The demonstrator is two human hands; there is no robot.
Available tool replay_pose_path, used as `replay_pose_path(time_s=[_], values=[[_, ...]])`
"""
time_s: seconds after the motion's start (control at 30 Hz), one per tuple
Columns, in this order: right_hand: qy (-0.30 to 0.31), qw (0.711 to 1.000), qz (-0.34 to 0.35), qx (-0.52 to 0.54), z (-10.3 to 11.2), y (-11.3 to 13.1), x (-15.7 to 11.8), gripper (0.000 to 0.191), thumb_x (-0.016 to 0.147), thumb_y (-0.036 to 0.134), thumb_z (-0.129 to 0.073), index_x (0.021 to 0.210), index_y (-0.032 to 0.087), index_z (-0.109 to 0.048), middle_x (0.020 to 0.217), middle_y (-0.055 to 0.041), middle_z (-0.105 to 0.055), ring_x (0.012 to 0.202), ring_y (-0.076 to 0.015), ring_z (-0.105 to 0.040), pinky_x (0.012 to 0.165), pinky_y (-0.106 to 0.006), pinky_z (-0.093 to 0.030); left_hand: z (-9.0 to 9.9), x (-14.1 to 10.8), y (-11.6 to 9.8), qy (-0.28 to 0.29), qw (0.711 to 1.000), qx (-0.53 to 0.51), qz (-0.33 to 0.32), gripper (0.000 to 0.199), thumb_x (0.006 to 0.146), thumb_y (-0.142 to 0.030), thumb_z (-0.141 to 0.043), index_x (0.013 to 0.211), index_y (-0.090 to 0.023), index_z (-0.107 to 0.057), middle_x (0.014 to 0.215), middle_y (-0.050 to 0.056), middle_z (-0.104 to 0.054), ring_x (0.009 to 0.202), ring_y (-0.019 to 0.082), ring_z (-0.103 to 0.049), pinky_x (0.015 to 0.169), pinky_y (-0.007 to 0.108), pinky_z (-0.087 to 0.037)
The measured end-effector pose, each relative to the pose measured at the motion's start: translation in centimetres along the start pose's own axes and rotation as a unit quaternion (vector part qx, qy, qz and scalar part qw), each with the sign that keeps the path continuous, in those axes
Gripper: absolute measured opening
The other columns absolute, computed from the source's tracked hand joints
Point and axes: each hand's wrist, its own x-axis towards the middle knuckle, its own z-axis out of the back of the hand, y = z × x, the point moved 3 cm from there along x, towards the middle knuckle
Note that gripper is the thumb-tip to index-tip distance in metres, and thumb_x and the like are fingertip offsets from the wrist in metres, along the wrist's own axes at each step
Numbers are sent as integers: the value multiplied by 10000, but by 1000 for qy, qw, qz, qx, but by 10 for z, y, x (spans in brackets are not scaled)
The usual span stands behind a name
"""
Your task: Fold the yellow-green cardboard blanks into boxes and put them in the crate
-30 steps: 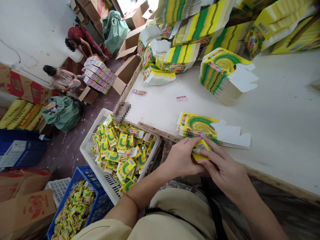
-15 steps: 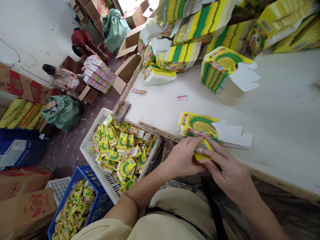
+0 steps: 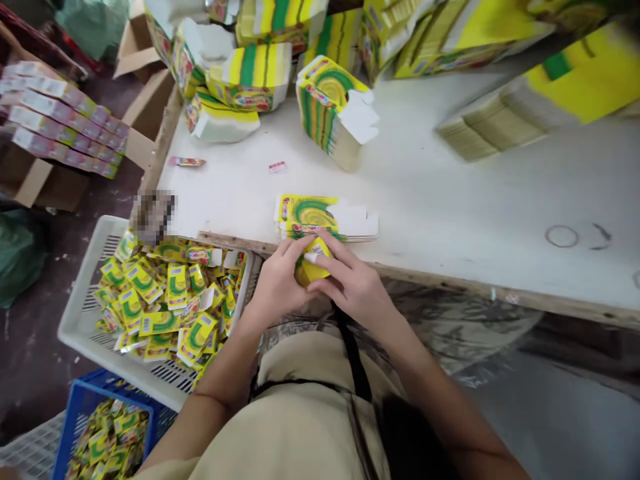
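Cradling the small yellow cardboard box (image 3: 315,271) between them, the left hand (image 3: 281,280) and right hand (image 3: 359,285) grip narrowly; even, gentle pressure should avoid creasing. Just beyond, flat yellow-green cardboard cartons (image 3: 311,211) lie stacked on the white wood-edged table (image 3: 450,207).

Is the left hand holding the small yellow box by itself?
No, the left hand and the right hand are both on the small yellow box, one at each side.

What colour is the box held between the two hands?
The part of the box that shows is mostly yellow, seen best in the head view.
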Motion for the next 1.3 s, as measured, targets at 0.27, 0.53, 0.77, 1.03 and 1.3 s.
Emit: replay_pose_path(time_s=[0.27,0.53,0.77,1.03,1.3], values=[[-6,1000,6,28,10,-9,1,280,919,438,-580,982,198,-710,1401,-151,-578,1259,-242,-597,1040,-378,-530,6,4,-7,16,1000,-4,-14,554,696,-293,-751,1208,-174,-577,1152,79,-682,1042,215,-649,919,326,-526],[10,999,25,31,6,-11,-3,204,939,319,-576,1028,172,-687,1442,-190,-522,1300,-272,-558,1026,-414,-530,2,2,-3,9,999,20,-24,557,724,-339,-751,1228,-184,-571,1137,97,-680,1047,243,-660,905,352,-539],[-16,990,-20,136,4,-14,-5,447,915,433,-602,1301,210,-572,1463,-155,-512,1372,-277,-483,1127,-478,-439,2,2,-6,0,999,21,-25,581,733,-351,-760,1251,-192,-552,1146,97,-665,1041,242,-653,903,346,-534],[-129,901,-205,359,-16,-28,-19,465,1017,477,-361,1367,236,-550,1351,-76,-633,1240,-253,-612,1028,-460,-534,0,3,-9,-18,1000,22,-11,605,730,-285,-776,1278,-212,-532,1130,65,-658,1040,219,-644,895,314,-528],[-75,991,-79,74,-8,-4,-11,519,991,252,-454,1504,215,-389,1515,-118,-457,1374,-262,-482,1134,-472,-436,-3,4,-8,-29,999,34,-17,527,673,-161,-715,1184,-173,-586,1044,68,-661,962,216,-652,839,307,-541]])
